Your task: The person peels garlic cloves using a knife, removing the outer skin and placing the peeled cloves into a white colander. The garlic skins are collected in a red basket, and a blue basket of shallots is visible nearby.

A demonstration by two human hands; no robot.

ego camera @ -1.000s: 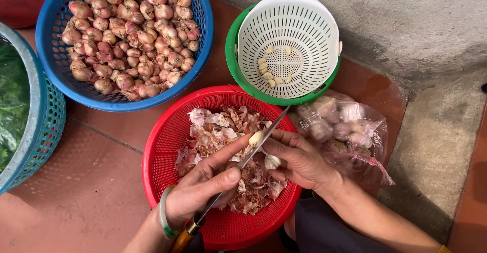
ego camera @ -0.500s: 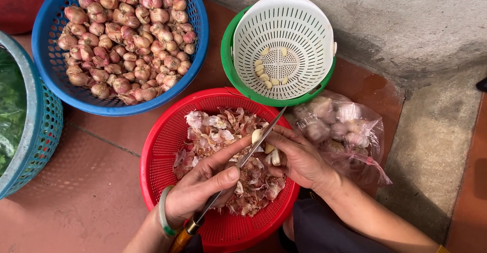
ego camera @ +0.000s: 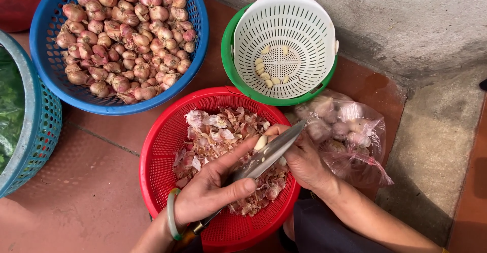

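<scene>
Fingers (ego camera: 238,187) of left hand (ego camera: 213,192) clamped on knife (ego camera: 258,161), thumb pressing flat of blade. Right hand (ego camera: 304,159) fingers closed around pale garlic clove (ego camera: 261,142), clove touching blade edge. Both hands above red basket (ego camera: 162,146) full of papery peels (ego camera: 218,131). Behind: white colander (ego camera: 304,24) with few peeled cloves, sitting in green bowl (ego camera: 228,65); blue basket (ego camera: 45,70) of shallots; plastic bag (ego camera: 355,136) of garlic just right.

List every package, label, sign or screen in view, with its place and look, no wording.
Plastic bag: the only package, on the floor right of the red basket, below the white colander; clear, crumpled, pink-tinged, holding pale garlic bulbs.
Labels, signs, screens: none in view.
</scene>
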